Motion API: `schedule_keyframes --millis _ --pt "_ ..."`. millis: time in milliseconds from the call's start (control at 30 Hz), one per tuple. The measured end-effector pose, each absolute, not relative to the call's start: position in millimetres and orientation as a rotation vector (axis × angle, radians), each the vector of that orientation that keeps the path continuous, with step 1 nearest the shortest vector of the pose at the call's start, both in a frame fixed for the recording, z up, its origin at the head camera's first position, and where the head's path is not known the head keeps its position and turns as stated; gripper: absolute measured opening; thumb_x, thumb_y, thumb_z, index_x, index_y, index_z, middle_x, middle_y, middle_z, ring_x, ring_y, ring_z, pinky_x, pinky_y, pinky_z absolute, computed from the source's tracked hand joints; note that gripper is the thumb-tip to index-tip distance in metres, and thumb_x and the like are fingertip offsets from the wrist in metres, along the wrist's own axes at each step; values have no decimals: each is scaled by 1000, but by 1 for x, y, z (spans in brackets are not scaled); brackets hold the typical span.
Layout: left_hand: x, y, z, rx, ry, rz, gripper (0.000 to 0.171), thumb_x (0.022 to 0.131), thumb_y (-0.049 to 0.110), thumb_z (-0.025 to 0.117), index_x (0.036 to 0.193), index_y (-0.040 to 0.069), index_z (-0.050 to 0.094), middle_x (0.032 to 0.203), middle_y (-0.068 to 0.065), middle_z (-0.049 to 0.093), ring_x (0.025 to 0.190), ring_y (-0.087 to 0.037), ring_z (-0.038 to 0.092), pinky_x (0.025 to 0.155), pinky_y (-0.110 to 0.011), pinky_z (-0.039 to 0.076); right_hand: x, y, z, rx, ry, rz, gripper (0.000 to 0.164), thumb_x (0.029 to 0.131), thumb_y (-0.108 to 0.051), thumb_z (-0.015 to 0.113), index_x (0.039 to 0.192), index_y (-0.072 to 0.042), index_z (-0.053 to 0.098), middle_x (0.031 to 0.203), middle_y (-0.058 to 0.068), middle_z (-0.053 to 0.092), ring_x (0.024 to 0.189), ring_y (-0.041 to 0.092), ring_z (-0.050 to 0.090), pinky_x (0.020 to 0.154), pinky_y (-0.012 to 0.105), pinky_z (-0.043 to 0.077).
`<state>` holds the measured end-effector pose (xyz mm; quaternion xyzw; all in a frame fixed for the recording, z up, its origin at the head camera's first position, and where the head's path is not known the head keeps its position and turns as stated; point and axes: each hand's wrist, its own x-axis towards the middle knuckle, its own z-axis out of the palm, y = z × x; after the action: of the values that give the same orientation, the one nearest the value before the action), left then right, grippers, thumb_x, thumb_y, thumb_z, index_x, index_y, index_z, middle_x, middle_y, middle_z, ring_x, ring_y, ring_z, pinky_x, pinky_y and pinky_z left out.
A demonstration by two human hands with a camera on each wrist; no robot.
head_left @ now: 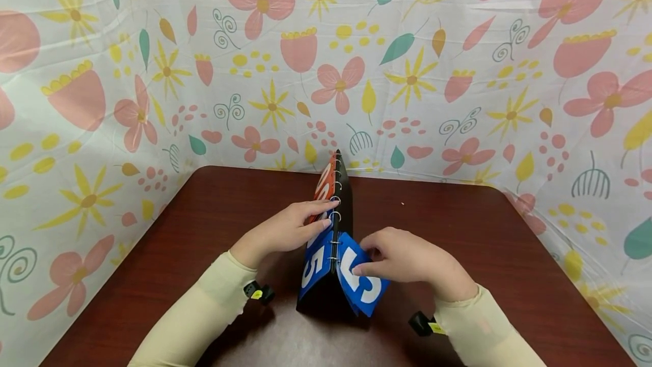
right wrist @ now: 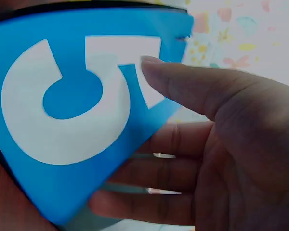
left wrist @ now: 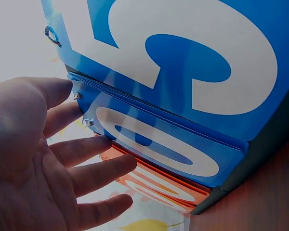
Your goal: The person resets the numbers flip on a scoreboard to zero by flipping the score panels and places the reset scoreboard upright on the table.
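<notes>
A tabletop flip scoreboard [head_left: 346, 197] stands like a tent on the table, its ring-bound ridge running away from me. On its left face hang a blue number card [head_left: 317, 268] showing a 5, a blue 0 card [left wrist: 202, 149] and red number cards [head_left: 326, 183] beyond. My left hand [head_left: 285, 228] reaches over that face, extended fingers at the ridge and rings. On the near right side, my right hand [head_left: 410, 259] pinches a blue 5 card [right wrist: 82, 139], thumb on its printed front and fingers behind. That card hangs angled out from the black panel.
The dark reddish-brown wooden table [head_left: 229, 197] has rounded far corners. A white curtain [head_left: 316, 10] with a printed flower pattern hangs around its back and sides. Small black wrist cameras [head_left: 421, 323] sit below both wrists, near the tabletop.
</notes>
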<state>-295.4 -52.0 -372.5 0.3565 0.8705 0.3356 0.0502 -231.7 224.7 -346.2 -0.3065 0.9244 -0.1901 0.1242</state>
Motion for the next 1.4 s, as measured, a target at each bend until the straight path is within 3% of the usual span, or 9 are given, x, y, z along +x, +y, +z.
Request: schedule_keyframes --millis 333,533,700,933,1100,1233,1400 --pt "-296 -51 -374 1058 2661 1020 51 104 48 54 153 50 41 158 9 50 142 -17 50 113 -47 49 -239 253 -334 -993 2636 -718 13 94 -41 73 97 -29 69 78 -14 67 70 7 61 62 24 54" --pt "-295 -51 -375 1067 2657 1037 51 104 45 54 153 48 42 158 7 50 142 -18 51 113 -48 48 -237 269 -323 -977 2563 -798 38 94 -38 73 128 -21 72 110 -9 77 88 7 71 79 25 61" --pt "-296 -51 -376 1072 2657 1038 51 104 45 54 153 49 41 157 8 51 141 -17 51 113 -47 48 -234 279 -315 -1054 2537 -846 45 96 -34 72 138 -23 66 126 -9 73 102 6 71 87 25 59" --pt "-297 -52 -376 1092 2657 1032 51 104 46 54 154 47 41 158 7 50 142 -16 50 115 -45 47 -234 291 -312 -1339 2431 -1029 24 99 -10 65 119 -20 74 106 -6 77 80 10 68 68 28 58" --pt "-298 -52 -376 1096 2656 1025 52 105 47 53 155 44 41 158 7 50 143 -17 50 115 -47 47 -238 291 -313 -1493 2289 -1293 34 97 9 50 114 -13 70 92 0 70 82 13 65 68 30 57" --pt "-297 -52 -376 1095 2659 1019 51 105 46 53 154 46 41 158 8 50 142 -15 50 115 -46 46 -241 286 -316 -1568 2132 -1523 22 102 1 45 116 -3 62 84 6 60 76 16 62 62 31 56" --pt "-296 -51 -375 1093 2663 1017 51 105 45 54 154 45 42 157 9 50 142 -14 50 116 -44 46 -240 273 -321 -1541 2022 -1710 24 108 -18 47 122 0 55 93 3 65 80 15 66 70 29 60"
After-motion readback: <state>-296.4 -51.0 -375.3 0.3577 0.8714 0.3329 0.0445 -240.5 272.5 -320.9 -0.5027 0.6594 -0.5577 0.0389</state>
